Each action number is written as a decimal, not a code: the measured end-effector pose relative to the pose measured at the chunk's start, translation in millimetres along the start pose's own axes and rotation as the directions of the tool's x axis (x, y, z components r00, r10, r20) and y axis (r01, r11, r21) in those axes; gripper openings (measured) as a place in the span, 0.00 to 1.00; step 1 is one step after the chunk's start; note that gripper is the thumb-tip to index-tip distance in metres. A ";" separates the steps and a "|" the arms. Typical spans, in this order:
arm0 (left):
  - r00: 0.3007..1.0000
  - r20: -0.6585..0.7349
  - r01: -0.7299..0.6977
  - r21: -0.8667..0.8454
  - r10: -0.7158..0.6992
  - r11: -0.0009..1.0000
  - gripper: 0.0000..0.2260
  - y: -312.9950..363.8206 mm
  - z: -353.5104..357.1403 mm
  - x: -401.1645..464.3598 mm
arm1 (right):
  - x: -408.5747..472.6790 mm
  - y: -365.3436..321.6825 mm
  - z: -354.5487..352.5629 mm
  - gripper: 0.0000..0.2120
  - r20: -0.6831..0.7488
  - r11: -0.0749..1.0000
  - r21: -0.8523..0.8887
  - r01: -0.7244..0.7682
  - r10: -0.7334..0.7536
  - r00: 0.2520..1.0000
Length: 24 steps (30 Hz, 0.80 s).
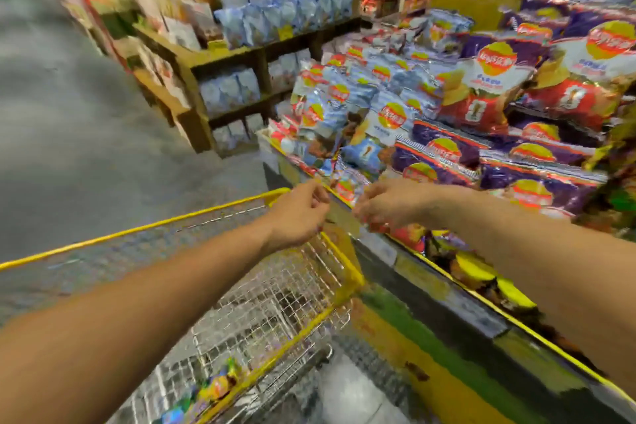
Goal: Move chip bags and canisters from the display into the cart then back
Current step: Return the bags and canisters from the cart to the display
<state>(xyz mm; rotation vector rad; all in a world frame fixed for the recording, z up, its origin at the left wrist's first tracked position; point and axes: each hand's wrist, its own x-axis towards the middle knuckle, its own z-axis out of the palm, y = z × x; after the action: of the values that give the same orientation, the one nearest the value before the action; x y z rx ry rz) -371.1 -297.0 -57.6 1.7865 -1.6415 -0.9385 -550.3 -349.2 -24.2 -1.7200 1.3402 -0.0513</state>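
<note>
Chip bags [389,120] crowding the display [447,289]

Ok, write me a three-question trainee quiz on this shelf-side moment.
1. True or false: the left hand is inside the cart.
2. Which bag colour sits nearest the right hand? A purple bags B green C black
3. Fill in: the cart's rim is ____.

Key: 1 false, it is above the rim. 2 A. 3 yellow.
</note>
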 end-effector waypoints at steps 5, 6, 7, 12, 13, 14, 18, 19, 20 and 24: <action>0.984 -0.034 0.171 -0.028 -0.172 0.985 0.06 -103.1 -55.0 -41.9 | 47.9 -55.6 95.7 0.03 0.144 0.999 -0.024 0.039 -0.035 0.989; 0.980 -0.036 0.197 -0.019 -0.198 0.980 0.05 -124.2 -63.1 -51.3 | 56.8 -63.1 116.4 0.02 0.183 0.999 -0.017 0.043 -0.039 0.982; 0.976 -0.035 0.212 -0.016 -0.213 0.977 0.04 -133.3 -68.4 -56.6 | 62.5 -67.0 127.6 0.02 0.204 0.999 -0.026 0.046 -0.040 0.978; 0.936 -0.004 0.351 -0.035 -0.352 0.936 0.02 -239.0 -100.6 -106.2 | 102.0 -87.0 221.9 0.02 0.419 0.996 -0.075 0.039 -0.004 0.908; 0.922 0.005 0.388 -0.020 -0.388 0.922 0.03 -258.5 -102.3 -116.4 | 109.2 -86.6 239.9 0.03 0.457 0.994 -0.103 0.029 0.021 0.889; 0.907 0.024 0.421 -0.002 -0.421 0.907 0.04 -279.3 -102.9 -125.5 | 118.1 -83.8 259.8 0.04 0.496 0.992 -0.126 0.017 0.049 0.867; 0.821 0.240 0.490 0.170 -0.518 0.855 0.11 -340.9 -90.1 -159.4 | 141.8 -62.7 319.1 0.09 0.588 0.963 -0.271 -0.008 0.172 0.790; 0.760 0.330 0.516 0.215 -0.560 0.829 0.17 -361.1 -83.6 -165.9 | 153.8 -55.8 335.9 0.11 0.603 0.953 -0.303 -0.012 0.202 0.772; 0.696 0.411 0.510 0.294 -0.588 0.809 0.25 -371.7 -77.5 -171.2 | 160.5 -49.5 345.0 0.14 0.599 0.940 -0.342 -0.009 0.225 0.768; 0.486 0.588 0.370 0.532 -0.647 0.762 0.57 -431.1 -30.1 -188.1 | 205.6 -15.8 398.7 0.27 0.596 0.859 -0.511 0.026 0.333 0.730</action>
<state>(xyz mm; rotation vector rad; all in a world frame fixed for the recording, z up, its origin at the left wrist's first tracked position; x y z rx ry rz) -83.9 -61.9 -348.1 2.4106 -1.8032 -2.0209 -242.9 -261.6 -339.3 -1.7515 0.9665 1.0151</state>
